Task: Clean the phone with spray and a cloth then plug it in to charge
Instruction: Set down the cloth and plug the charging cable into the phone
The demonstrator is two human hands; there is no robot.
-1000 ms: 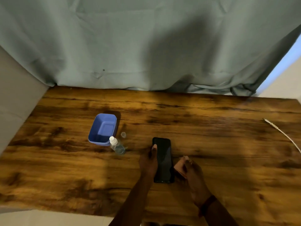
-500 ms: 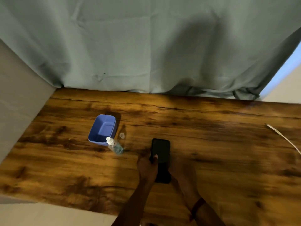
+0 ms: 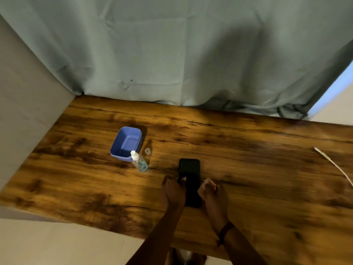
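Observation:
A black phone lies flat on the wooden table, near its front edge. My left hand grips the phone's left edge, thumb on the screen. My right hand is closed on a small pinkish cloth at the phone's right edge. A small clear spray bottle with a white nozzle stands to the left, its clear cap loose beside it. The white charging cable lies at the far right.
A blue plastic tub sits just behind the spray bottle. A grey-green curtain hangs along the table's back edge. A pale wall borders the left side.
My right hand with the cloth swept across the lower part of the phone screen and has come back to its right edge. My left hand stays on the phone.

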